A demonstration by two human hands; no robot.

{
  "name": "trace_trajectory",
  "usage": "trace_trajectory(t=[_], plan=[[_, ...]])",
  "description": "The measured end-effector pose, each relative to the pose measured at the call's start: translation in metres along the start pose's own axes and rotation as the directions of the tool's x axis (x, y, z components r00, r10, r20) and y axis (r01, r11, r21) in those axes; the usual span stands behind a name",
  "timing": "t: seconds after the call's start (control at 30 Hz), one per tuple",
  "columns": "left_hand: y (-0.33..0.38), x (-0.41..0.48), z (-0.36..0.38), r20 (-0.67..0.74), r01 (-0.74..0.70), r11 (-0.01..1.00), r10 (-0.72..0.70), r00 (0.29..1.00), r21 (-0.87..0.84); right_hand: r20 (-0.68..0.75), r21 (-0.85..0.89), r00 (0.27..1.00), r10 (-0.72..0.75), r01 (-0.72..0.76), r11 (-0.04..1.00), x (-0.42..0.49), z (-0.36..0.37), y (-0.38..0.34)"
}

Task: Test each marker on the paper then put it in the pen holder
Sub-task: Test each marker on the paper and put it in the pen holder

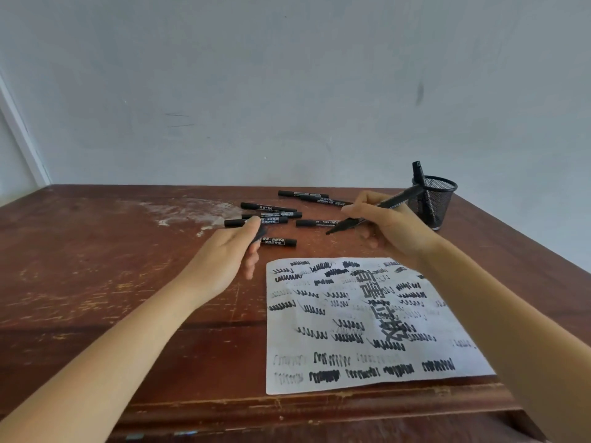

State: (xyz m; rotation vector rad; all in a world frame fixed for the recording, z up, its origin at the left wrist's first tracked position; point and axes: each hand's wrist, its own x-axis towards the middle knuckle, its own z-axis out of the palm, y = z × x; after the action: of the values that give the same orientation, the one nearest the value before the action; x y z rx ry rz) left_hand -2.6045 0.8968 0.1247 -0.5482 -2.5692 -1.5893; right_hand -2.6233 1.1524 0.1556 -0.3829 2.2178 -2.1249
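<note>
A brown wooden table is standing against a pale wall. A white smudge is showing on its top. A white strip is running up the left side.

Left hand: fingertips blurred; we cannot tell whether they hold the dark smear.
Held marker: our right hand hides its middle.
Paper: our right forearm covers its right edge.
Loose markers: labels too small for us to read.

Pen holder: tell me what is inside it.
One marker stands inside the pen holder, its top above the rim. The mesh obscures its lower end, and whether anything lies at the bottom cannot be told.
</note>
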Motion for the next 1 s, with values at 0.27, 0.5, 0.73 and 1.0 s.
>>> trace_trajectory(t=[0.27, 0.5, 0.73, 1.0], plan=[[-0.017, -0.002, 0.016, 0.148, -0.059, 0.845, -0.024, 0.989, 0.532, -0.128, -0.094, 0.980, 0.152, -0.164, 0.982, 0.013, 0.057, 0.039], [-0.034, -0.005, 0.015, 0.150, -0.030, 0.823, -0.067, 0.986, 0.567, -0.085, -0.163, 0.993, 0.088, -0.101, 0.981, 0.012, 0.075, 0.059], [-0.035, -0.006, 0.014, 0.175, -0.033, 0.837, -0.076, 0.982, 0.547, -0.028, -0.239, 1.000, -0.010, 0.003, 0.971, 0.005, 0.075, 0.060], [-0.031, -0.007, 0.016, 0.149, -0.046, 0.849, -0.039, 0.988, 0.526, -0.046, -0.296, 0.999, -0.025, 0.010, 0.955, 0.006, 0.078, 0.062]])
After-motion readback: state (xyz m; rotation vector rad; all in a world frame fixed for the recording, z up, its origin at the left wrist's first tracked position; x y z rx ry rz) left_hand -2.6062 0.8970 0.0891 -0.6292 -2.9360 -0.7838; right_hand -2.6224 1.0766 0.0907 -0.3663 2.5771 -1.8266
